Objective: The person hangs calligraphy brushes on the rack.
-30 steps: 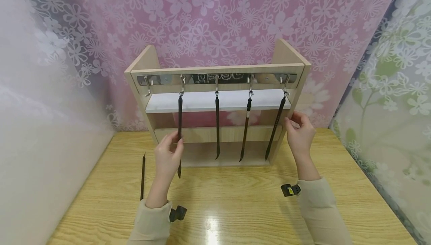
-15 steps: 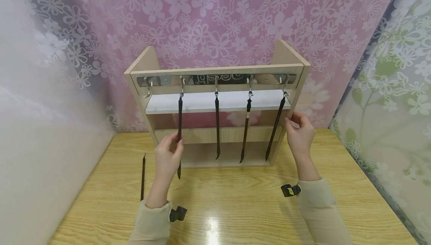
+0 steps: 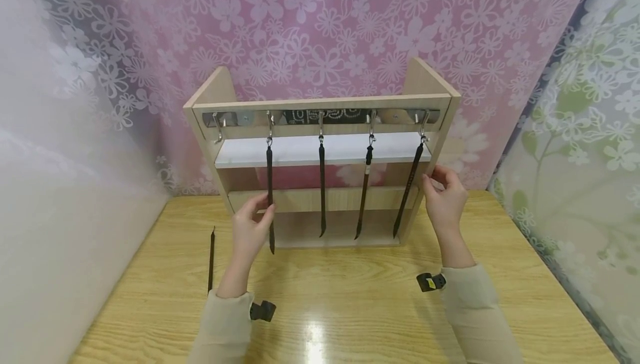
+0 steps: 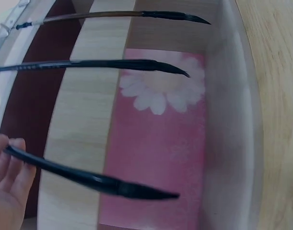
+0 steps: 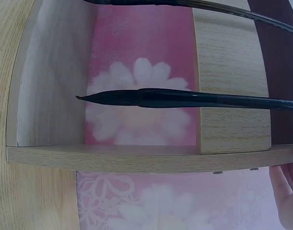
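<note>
A wooden rack (image 3: 345, 200) carries a metal hook rail (image 3: 245, 118) with dark calligraphy brushes hanging tips down. My left hand (image 3: 251, 228) pinches the leftmost hanging brush (image 3: 270, 172) at mid-handle between thumb and fingers. In the left wrist view that brush's dark bristle tip (image 4: 148, 191) points away from the fingers. At the rack's right side, my right hand (image 3: 446, 197) holds the side panel's edge, thumb at the front. Beside it hangs the rightmost brush (image 3: 410, 183). Two more, a middle brush (image 3: 322, 186) and a brown-handled brush (image 3: 366, 183), hang between.
One more brush (image 3: 211, 261) lies on the wooden table (image 3: 340, 292) at the left, partly behind the left sleeve. The leftmost hook (image 3: 218, 130) bears no brush. A white shelf (image 3: 300, 150) sits behind the brushes, and a pink flowered backdrop (image 3: 320, 30) stands behind the rack.
The leftmost brush's lower end has swung slightly right and toward the rack, with my left hand shifting slightly right too. My right hand stays in place.
</note>
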{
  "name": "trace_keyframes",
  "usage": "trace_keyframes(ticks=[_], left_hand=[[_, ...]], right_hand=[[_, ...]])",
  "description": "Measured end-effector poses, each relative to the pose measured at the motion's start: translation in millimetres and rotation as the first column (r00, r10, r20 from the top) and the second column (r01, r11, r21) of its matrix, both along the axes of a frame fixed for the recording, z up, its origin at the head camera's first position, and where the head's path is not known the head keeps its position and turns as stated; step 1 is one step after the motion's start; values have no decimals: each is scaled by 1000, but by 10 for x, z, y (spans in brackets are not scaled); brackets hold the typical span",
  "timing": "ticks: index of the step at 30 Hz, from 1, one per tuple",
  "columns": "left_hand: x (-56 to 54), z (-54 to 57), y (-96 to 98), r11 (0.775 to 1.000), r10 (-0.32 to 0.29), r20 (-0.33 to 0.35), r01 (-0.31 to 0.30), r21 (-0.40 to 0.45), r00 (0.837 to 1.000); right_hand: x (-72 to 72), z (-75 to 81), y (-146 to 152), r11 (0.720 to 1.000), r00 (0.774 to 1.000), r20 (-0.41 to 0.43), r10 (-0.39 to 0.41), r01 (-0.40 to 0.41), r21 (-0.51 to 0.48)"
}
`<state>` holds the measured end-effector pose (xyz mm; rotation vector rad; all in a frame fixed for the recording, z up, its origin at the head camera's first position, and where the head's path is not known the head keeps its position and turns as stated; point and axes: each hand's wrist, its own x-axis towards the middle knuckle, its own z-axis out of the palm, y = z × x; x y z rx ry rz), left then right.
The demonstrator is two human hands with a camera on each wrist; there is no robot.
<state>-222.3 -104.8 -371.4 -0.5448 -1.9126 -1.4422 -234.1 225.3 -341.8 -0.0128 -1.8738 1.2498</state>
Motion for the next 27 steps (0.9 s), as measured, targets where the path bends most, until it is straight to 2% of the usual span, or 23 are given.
trace_keyframes(ticks=[3,6,9,13,17,22,27], left_hand=[[-125,-101,-50,994,-91,90,86,67,992],[-127,-31,-47,989,-135,163,121,88,977],[-117,54,-44,988,-146,215,133,74,966],[-154,92,-57,991,-137,276,130,44,951],[-214,73,-80,988,-153,302,148,38,941],[-253,43,-96,979,-204,296,191,73,933],[-242,47,-92,980,-200,300,186,76,933]], right_hand=[[-97,-89,76,1000,1000,4,-5,6,-3],[-160,-158,134,1000,1000,5,-5,5,1],[-164,-169,140,1000,1000,7,-2,2,0],[-169,-172,139,1000,1000,11,7,-7,-9],[-174,-175,143,1000,1000,12,10,-10,-10],[-179,-181,144,1000,1000,7,0,0,-2],[-176,-183,144,1000,1000,-4,-11,11,1]])
